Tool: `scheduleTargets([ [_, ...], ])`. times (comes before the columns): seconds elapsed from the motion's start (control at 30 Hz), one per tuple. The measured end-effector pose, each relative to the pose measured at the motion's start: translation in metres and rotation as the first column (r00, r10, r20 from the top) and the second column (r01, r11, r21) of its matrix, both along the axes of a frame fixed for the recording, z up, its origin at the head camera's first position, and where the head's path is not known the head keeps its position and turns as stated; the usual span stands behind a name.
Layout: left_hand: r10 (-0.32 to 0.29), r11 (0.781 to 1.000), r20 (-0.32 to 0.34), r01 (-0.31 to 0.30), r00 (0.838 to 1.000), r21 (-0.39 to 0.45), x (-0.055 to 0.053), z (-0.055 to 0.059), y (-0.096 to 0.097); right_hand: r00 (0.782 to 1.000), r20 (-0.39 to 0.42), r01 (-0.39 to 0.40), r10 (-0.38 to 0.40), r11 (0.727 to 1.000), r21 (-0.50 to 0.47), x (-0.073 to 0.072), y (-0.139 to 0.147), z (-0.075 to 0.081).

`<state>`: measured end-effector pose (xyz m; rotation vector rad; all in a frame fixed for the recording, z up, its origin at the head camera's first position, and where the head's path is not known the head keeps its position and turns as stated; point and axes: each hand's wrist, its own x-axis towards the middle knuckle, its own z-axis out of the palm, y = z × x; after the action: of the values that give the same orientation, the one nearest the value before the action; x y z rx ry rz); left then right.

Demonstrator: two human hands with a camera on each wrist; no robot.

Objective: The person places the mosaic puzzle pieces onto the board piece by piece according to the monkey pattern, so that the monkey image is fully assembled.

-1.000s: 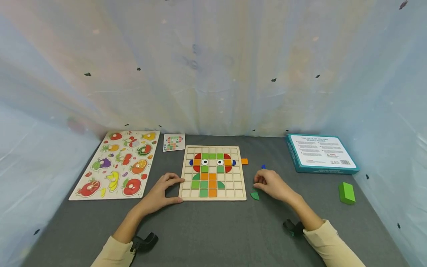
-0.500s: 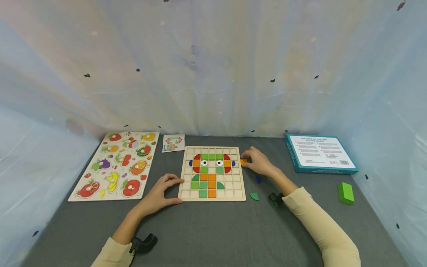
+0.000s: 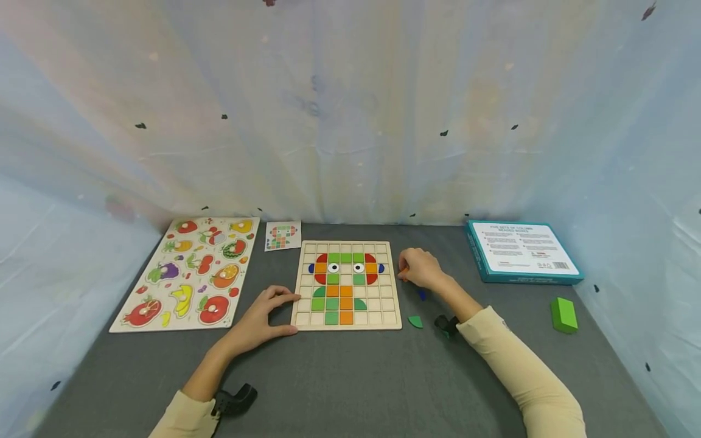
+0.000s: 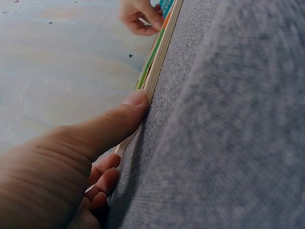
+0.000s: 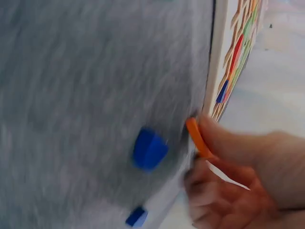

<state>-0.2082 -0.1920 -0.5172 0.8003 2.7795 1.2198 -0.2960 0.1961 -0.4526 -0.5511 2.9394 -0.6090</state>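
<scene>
A wooden grid board (image 3: 378, 317) lies in the middle of the head view, with red, green, orange and blue tiles set in a pattern. My left hand (image 3: 268, 314) touches its left edge, thumb (image 4: 119, 119) and fingers spread apart along it. Off the board's right side, my right hand (image 3: 420, 267) pinches an orange tile (image 5: 198, 137) between thumb and fingers, just above the cloth. Close by in the right wrist view lie a blue piece (image 5: 149, 149) and a second blue piece (image 5: 137, 216). A green quarter-round tile (image 3: 415, 322) rests near the board's lower right corner.
Left of the board lies a fruit puzzle board (image 3: 183, 274). A pattern card (image 3: 283, 235) sits behind it. At the right are a teal box (image 3: 526, 252) and a green block (image 3: 564, 315). A hanging sheet (image 3: 350, 109) bounds the table (image 3: 339, 383).
My right hand moved from beside the blue pieces up to the orange tile at the board's right edge. It now pinches that tile, slightly away from the board. My left hand stayed put.
</scene>
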Motion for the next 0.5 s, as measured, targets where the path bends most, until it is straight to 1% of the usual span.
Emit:
scheduleTargets([
  [0.07, 0.000, 1.000, 0.003, 0.000, 1.000, 0.003, 0.001, 0.000, 0.000, 0.997, -0.078, -0.003, -0.002, 0.998, -0.066, 0.004, -0.008, 0.001],
  [0.1, 0.000, 1.000, 0.002, 0.000, 1.000, 0.004, 0.001, -0.001, 0.000, 0.993, -0.116, -0.019, 0.007, 0.994, -0.103, 0.007, -0.013, 0.002],
  [0.13, 0.000, 1.000, 0.002, 0.000, 1.000, 0.004, 0.001, -0.001, 0.000, 0.990, -0.136, -0.049, 0.030, 0.989, -0.138, 0.009, -0.019, 0.004],
  [0.17, 0.000, 1.000, 0.003, 0.000, 1.000, 0.007, 0.001, -0.001, 0.000, 0.990, -0.128, -0.087, 0.065, 0.981, -0.174, 0.012, -0.026, 0.006],
  [0.2, 0.000, 1.000, 0.004, 0.000, 1.000, 0.011, 0.000, -0.002, 0.000, 0.988, -0.104, -0.136, 0.116, 0.967, -0.217, 0.014, -0.034, 0.008],
  [0.23, 0.002, 1.000, 0.004, -0.002, 1.000, 0.013, 0.000, -0.002, 0.000, 0.981, -0.062, -0.193, 0.183, 0.943, -0.271, 0.016, -0.042, 0.010],
  [0.27, 0.002, 1.000, 0.004, -0.002, 1.000, 0.013, 0.000, -0.003, -0.001, 0.967, -0.003, -0.242, 0.255, 0.914, -0.325, 0.019, -0.051, 0.011],
  [0.3, 0.003, 1.000, 0.001, -0.003, 1.000, 0.010, 0.000, -0.003, -0.001, 0.944, 0.052, -0.285, 0.327, 0.883, -0.372, 0.022, -0.060, 0.012],
  [0.37, 0.006, 1.000, 0.009, -0.006, 1.000, 0.013, 0.000, -0.003, -0.001, 0.883, 0.153, -0.339, 0.443, 0.829, -0.445, 0.029, -0.079, 0.012],
  [0.4, 0.008, 1.000, 0.010, -0.008, 1.000, 0.013, 0.000, -0.003, 0.000, 0.858, 0.178, -0.359, 0.482, 0.811, -0.462, 0.032, -0.088, 0.011],
  [0.43, 0.009, 1.000, 0.011, -0.009, 1.000, 0.012, 0.000, -0.003, 0.000, 0.842, 0.181, -0.383, 0.508, 0.800, -0.461, 0.036, -0.097, 0.010],
  [0.47, 0.010, 1.000, 0.008, -0.010, 1.000, 0.009, -0.001, -0.003, 0.000, 0.836, 0.179, -0.400, 0.519, 0.800, -0.448, 0.039, -0.105, 0.010],
  [0.5, 0.011, 1.000, 0.007, -0.011, 1.000, 0.008, -0.001, -0.003, 0.000, 0.834, 0.170, -0.418, 0.525, 0.802, -0.426, 0.042, -0.113, 0.009],
])
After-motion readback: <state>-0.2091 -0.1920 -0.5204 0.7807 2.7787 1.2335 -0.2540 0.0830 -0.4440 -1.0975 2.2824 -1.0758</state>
